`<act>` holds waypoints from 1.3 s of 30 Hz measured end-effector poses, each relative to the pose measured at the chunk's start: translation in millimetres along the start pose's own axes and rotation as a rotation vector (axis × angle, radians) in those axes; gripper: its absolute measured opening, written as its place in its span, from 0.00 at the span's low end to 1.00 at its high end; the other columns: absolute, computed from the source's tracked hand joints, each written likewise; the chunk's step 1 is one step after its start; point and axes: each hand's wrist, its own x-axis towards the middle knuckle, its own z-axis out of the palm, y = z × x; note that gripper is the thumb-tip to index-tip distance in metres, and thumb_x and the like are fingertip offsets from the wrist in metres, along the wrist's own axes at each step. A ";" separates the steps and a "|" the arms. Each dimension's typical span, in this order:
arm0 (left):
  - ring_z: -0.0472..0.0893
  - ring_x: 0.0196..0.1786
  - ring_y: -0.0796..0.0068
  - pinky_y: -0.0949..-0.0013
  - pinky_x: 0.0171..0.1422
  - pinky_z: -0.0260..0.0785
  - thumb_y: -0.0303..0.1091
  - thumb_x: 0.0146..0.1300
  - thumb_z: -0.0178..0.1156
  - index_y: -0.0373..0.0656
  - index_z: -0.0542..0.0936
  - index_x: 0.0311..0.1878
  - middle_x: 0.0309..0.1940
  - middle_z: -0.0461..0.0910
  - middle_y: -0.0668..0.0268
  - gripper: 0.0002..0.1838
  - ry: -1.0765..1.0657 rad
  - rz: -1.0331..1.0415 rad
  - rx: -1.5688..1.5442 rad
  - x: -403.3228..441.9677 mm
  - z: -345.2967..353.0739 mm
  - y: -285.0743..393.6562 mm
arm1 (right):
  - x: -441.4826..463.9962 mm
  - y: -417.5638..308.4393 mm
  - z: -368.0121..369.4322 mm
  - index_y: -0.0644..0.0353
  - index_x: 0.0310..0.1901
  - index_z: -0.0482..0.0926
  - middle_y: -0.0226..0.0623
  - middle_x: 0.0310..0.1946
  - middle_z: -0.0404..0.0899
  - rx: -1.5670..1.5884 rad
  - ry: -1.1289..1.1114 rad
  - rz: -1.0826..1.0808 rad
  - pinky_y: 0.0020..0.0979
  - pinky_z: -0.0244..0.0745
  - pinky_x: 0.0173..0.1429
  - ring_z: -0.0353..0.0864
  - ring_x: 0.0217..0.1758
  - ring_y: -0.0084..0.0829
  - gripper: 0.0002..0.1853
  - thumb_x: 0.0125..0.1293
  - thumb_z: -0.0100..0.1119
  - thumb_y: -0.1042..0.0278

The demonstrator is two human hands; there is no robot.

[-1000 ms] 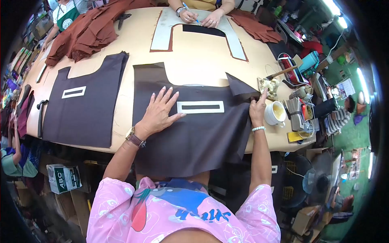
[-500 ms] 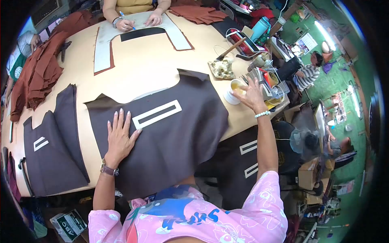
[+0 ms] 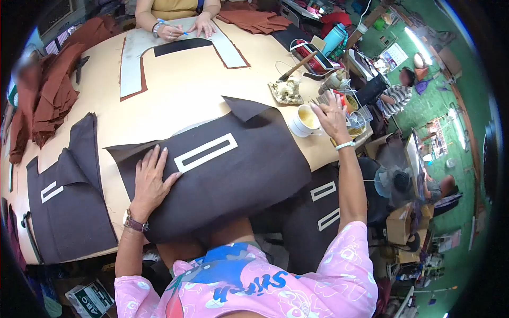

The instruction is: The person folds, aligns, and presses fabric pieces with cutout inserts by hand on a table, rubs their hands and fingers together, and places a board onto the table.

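A dark brown fabric panel [image 3: 238,180] with a pale rectangular frame [image 3: 205,152] on it lies over the table's front edge, its top right corner folded over. My left hand [image 3: 151,180] rests flat on the panel's left part, fingers spread. Off the fabric, my right hand [image 3: 333,119] is over the items right of the white cup [image 3: 304,122] with yellowish contents. Its fingers are partly bent, and whether they hold anything cannot be made out. Another dark panel [image 3: 71,212] with a pale frame lies at the left.
Across the table [image 3: 175,114], a person's hands [image 3: 185,29] hold a blue pen at a pale template [image 3: 131,69]. Rust-coloured fabric [image 3: 55,95] is heaped at the left. A stained block [image 3: 286,93], a red basket [image 3: 313,58] and a turquoise bottle [image 3: 335,38] stand at the right.
My right hand has left the panel's right edge and moved to the items beside the cup. The view has turned right. The panel's lower edge has shifted up and its top right corner flopped over.
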 end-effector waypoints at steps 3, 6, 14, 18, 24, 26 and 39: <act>0.59 0.66 0.54 0.55 0.68 0.50 0.51 0.59 0.55 0.41 0.62 0.65 0.65 0.59 0.54 0.35 0.029 0.005 0.020 5.4 -3.2 -14.4 | -17.4 9.1 -1.5 0.49 0.37 0.82 0.46 0.66 0.55 -0.115 -0.011 -0.059 0.63 0.39 0.67 0.45 0.71 0.54 0.11 0.53 0.52 0.66; 0.56 0.68 0.52 0.51 0.69 0.46 0.57 0.57 0.55 0.44 0.61 0.66 0.66 0.57 0.54 0.38 -0.045 -0.036 0.028 14.2 -6.0 -30.2 | -30.8 3.4 -5.3 0.48 0.38 0.82 0.46 0.66 0.54 -0.250 -0.214 -0.075 0.62 0.39 0.68 0.45 0.71 0.54 0.13 0.50 0.53 0.71; 0.48 0.72 0.56 0.42 0.71 0.37 0.72 0.45 0.56 0.46 0.61 0.66 0.68 0.52 0.55 0.51 -0.055 -0.041 0.029 10.3 6.3 -39.0 | -60.0 -85.5 -22.7 0.51 0.39 0.81 0.47 0.61 0.62 -0.071 -0.007 -0.374 0.54 0.48 0.67 0.55 0.67 0.51 0.17 0.48 0.50 0.78; 0.48 0.72 0.55 0.41 0.70 0.37 0.72 0.43 0.57 0.44 0.61 0.66 0.68 0.53 0.54 0.52 -0.035 -0.037 0.026 9.9 6.4 -37.3 | -83.8 -152.0 10.5 0.55 0.45 0.79 0.55 0.59 0.63 0.534 -0.046 -0.529 0.39 0.58 0.66 0.64 0.61 0.50 0.23 0.47 0.45 0.83; 0.48 0.72 0.55 0.41 0.70 0.37 0.72 0.42 0.58 0.43 0.61 0.66 0.68 0.53 0.54 0.53 -0.032 -0.023 0.010 9.3 10.0 -39.9 | -78.1 -180.3 68.9 0.50 0.56 0.73 0.54 0.64 0.56 0.578 -0.199 -0.325 0.50 0.44 0.70 0.51 0.69 0.53 0.29 0.51 0.42 0.83; 0.48 0.72 0.54 0.41 0.70 0.37 0.71 0.42 0.58 0.43 0.60 0.66 0.68 0.52 0.54 0.53 -0.049 -0.034 0.012 10.1 7.1 -38.1 | -82.0 -186.7 63.9 0.48 0.59 0.70 0.51 0.66 0.53 0.344 -0.202 -0.291 0.54 0.40 0.70 0.47 0.70 0.53 0.29 0.54 0.43 0.81; 0.47 0.72 0.54 0.42 0.70 0.36 0.72 0.43 0.58 0.44 0.61 0.66 0.68 0.53 0.53 0.53 -0.054 -0.043 -0.014 10.4 5.4 -36.5 | -101.9 -205.4 53.4 0.58 0.64 0.61 0.42 0.68 0.50 -0.359 -0.073 -0.377 0.55 0.37 0.71 0.44 0.71 0.47 0.26 0.63 0.44 0.64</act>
